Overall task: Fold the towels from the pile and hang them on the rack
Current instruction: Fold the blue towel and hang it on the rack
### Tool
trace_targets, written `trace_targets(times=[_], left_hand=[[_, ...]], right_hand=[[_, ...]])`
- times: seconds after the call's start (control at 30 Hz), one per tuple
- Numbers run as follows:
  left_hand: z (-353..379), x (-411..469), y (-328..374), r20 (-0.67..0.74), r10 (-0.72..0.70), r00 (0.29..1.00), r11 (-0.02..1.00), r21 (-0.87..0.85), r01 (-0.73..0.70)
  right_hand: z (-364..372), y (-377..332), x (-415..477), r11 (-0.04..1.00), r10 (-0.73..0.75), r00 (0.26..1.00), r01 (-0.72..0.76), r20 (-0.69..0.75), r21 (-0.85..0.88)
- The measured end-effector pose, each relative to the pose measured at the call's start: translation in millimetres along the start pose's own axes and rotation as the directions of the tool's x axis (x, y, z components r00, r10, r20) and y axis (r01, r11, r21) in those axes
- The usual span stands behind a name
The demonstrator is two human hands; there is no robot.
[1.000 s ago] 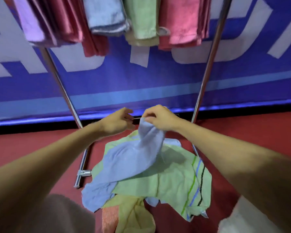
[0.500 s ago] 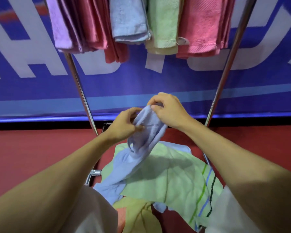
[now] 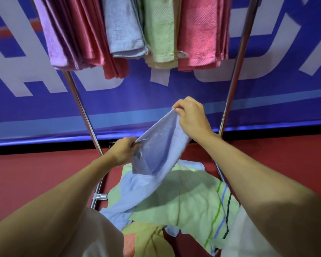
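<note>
A light blue towel is stretched between both hands above the pile. My right hand pinches its upper corner, and my left hand grips the lower left edge. The towel's tail trails down onto the pile, where a pale green striped towel lies on top, with yellow and orange cloths beneath it. Folded towels in lilac, pink, blue, green and coral hang in a row on the rack at the top of the view.
The rack's two chrome legs slant down either side of the pile, with a metal joint near the floor at left. Behind stands a blue banner wall with white lettering. The floor is red.
My hands have moved apart, the right one rising, so the bunched blue towel now spreads out between them. The view has tilted up, showing more of the hanging towels.
</note>
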State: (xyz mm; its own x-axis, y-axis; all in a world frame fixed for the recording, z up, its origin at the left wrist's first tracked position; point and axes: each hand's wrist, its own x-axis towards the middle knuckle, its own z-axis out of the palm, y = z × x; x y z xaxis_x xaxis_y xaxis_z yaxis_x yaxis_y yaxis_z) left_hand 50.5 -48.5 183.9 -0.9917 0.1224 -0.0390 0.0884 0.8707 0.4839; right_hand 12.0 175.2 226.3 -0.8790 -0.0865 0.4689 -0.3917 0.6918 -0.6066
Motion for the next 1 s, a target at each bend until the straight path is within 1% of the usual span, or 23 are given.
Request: trace_targets(times=[0.1, 0.2, 0.27, 0.33, 0.4, 0.43, 0.47, 0.53, 0.6, 0.63, 0.67, 0.7, 0.73, 0.77, 0.83, 0.87, 0.9, 0.93, 0.97, 1.0], left_hand=[[2, -5, 4, -0.014, -0.014, 1.000, 0.995, -0.102, 0.013], [1, -6, 8, -0.054, -0.040, 0.998, 0.950, -0.310, 0.021], [-2, -6, 13, -0.070, -0.085, 0.994, 0.884, -0.466, 0.043], [-7, -6, 19, -0.091, -0.156, 0.983, 0.781, -0.621, 0.067], [-13, -6, 25, -0.096, -0.234, 0.967, 0.691, -0.716, 0.097], [-15, -6, 28, -0.079, -0.265, 0.961, 0.649, -0.752, 0.117], [-18, -7, 30, -0.045, -0.285, 0.957, 0.599, -0.788, 0.142], [-24, -10, 31, 0.013, -0.321, 0.947, 0.474, -0.863, 0.172], [-36, -15, 32, 0.059, -0.316, 0.947, 0.274, -0.950, 0.151], [-42, -17, 31, 0.067, -0.297, 0.953, 0.161, -0.980, 0.119], [-45, -17, 27, 0.057, -0.282, 0.958, 0.092, -0.992, 0.086], [-49, -19, 28, 0.036, -0.311, 0.950, 0.026, -0.999, 0.046], [-52, -19, 25, 0.005, -0.361, 0.933, 0.006, -1.000, 0.008], [-56, -21, 24, -0.010, -0.396, 0.918, -0.050, -0.998, -0.033], [-61, -24, 17, 0.015, -0.393, 0.919, -0.239, -0.967, -0.086], [-62, -23, 12, 0.032, -0.405, 0.914, -0.297, -0.950, -0.099], [-64, -22, 7, 0.047, -0.416, 0.908, -0.336, -0.936, -0.106], [-64, -20, 4, 0.049, -0.438, 0.898, -0.316, -0.943, -0.102], [-64, -21, 6, 0.054, -0.444, 0.895, -0.269, -0.960, -0.076], [-62, -20, 5, 0.051, -0.456, 0.888, -0.174, -0.984, -0.033]], right_hand=[[1, 15, 1, 0.997, 0.082, 0.995, -0.080, -0.059, 0.022], [1, 27, -1, 0.980, 0.193, 0.978, -0.189, -0.077, 0.061], [1, 29, -3, 0.950, 0.300, 0.950, -0.288, -0.087, 0.122], [1, 26, -3, 0.907, 0.393, 0.913, -0.366, -0.106, 0.209], [3, 20, -2, 0.873, 0.440, 0.891, -0.393, -0.115, 0.290], [4, 15, -1, 0.869, 0.438, 0.893, -0.389, -0.108, 0.305], [6, 11, -2, 0.876, 0.420, 0.904, -0.380, -0.082, 0.298], [11, 7, -4, 0.912, 0.344, 0.939, -0.341, 0.028, 0.227], [14, 7, -9, 0.962, 0.236, 0.950, -0.258, 0.203, 0.086], [16, 8, -11, 0.982, 0.182, 0.935, -0.191, 0.305, -0.001], [17, 10, -13, 0.989, 0.149, 0.906, -0.128, 0.397, -0.079], [18, 10, -14, 0.988, 0.134, 0.877, -0.084, 0.461, -0.128], [17, 8, -16, 0.987, 0.134, 0.860, -0.071, 0.493, -0.145], [16, 7, -16, 0.987, 0.134, 0.855, -0.068, 0.501, -0.149], [12, 4, -17, 0.983, 0.148, 0.856, -0.071, 0.495, -0.170], [11, 4, -18, 0.977, 0.170, 0.851, -0.081, 0.497, -0.195], [9, 4, -20, 0.970, 0.192, 0.844, -0.086, 0.501, -0.227], [8, 5, -22, 0.961, 0.224, 0.829, -0.100, 0.512, -0.257], [8, 7, -23, 0.952, 0.253, 0.812, -0.114, 0.526, -0.283], [9, 8, -24, 0.945, 0.285, 0.790, -0.137, 0.542, -0.298]])
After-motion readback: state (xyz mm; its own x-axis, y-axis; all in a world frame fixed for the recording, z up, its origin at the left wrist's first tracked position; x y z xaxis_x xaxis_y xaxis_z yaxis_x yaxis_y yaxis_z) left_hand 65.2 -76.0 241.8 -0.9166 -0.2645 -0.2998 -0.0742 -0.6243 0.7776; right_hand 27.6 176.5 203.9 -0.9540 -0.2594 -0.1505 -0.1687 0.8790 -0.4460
